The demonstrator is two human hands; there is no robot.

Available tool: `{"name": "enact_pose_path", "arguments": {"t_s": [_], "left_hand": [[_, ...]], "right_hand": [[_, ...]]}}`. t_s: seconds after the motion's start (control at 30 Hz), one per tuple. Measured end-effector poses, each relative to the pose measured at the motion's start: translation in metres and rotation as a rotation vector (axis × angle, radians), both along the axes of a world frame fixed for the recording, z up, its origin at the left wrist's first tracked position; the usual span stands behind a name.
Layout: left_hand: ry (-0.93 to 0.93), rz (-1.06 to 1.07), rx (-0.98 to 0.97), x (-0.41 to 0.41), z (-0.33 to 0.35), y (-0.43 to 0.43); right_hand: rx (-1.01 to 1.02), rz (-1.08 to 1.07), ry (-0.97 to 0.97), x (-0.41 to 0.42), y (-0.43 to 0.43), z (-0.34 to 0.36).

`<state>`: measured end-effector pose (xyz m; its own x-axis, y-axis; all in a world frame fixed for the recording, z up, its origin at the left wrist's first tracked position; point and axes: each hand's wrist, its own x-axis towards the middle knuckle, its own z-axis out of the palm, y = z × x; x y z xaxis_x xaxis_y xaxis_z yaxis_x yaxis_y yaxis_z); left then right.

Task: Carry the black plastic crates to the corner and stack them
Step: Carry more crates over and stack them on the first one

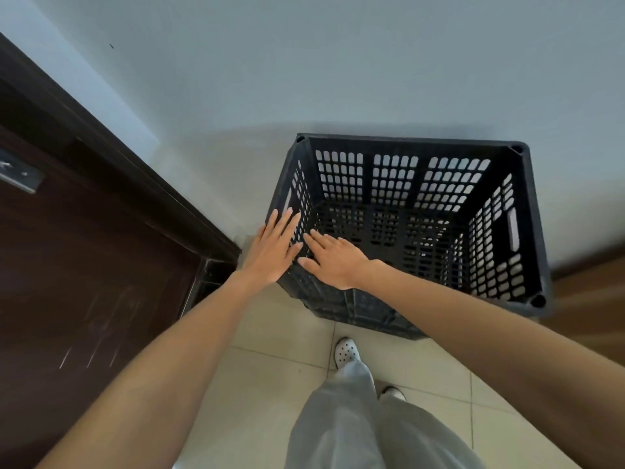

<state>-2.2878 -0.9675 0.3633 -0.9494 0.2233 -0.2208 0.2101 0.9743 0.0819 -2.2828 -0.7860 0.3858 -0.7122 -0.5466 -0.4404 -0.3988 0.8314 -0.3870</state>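
A black plastic crate [466, 154] with perforated walls stands upright against the pale wall, its open top toward me. Through its slotted floor and below its near wall I see more black lattice, so it seems to sit on another crate [365, 316]. My left hand [272, 252] lies flat with fingers spread against the outside of the crate's near-left corner. My right hand [333, 260] rests flat on the rim of that same corner, fingers apart, beside the left hand. Neither hand grips anything.
A dark brown door [84, 265] and its frame [162, 194] run along the left, ending close to the crate. Beige floor tiles [280, 384] lie below, with my grey trouser legs [355, 421] and white shoes [345, 352] near the crate. A brown skirting band [588, 282] shows at right.
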Motion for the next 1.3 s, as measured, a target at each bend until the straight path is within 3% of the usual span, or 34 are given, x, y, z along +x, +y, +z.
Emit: {"name": "enact_pose_path", "arguments": {"t_s": [0.27,0.6,0.77,0.93,1.07,1.3], "left_hand": [[-0.017,0.053,0.033,0.032,-0.005,0.005],[-0.196,-0.129,-0.017,0.008,0.013,0.000],[0.006,-0.347,0.000,-0.001,0.032,0.002],[0.065,-0.568,0.120,0.000,0.059,0.040],[0.054,-0.768,0.180,0.029,0.075,0.104],[0.016,-1.197,0.099,0.127,0.085,0.233]], "right_hand": [[0.150,-0.015,0.252,0.049,0.003,-0.007],[0.201,-0.150,0.117,0.051,-0.007,0.003],[0.003,-0.436,0.238,0.080,0.011,0.009],[-0.051,-0.741,0.372,0.137,0.046,0.022],[-0.001,-0.978,0.287,0.198,0.075,0.030],[0.142,-1.359,0.195,0.346,0.131,0.034]]}}
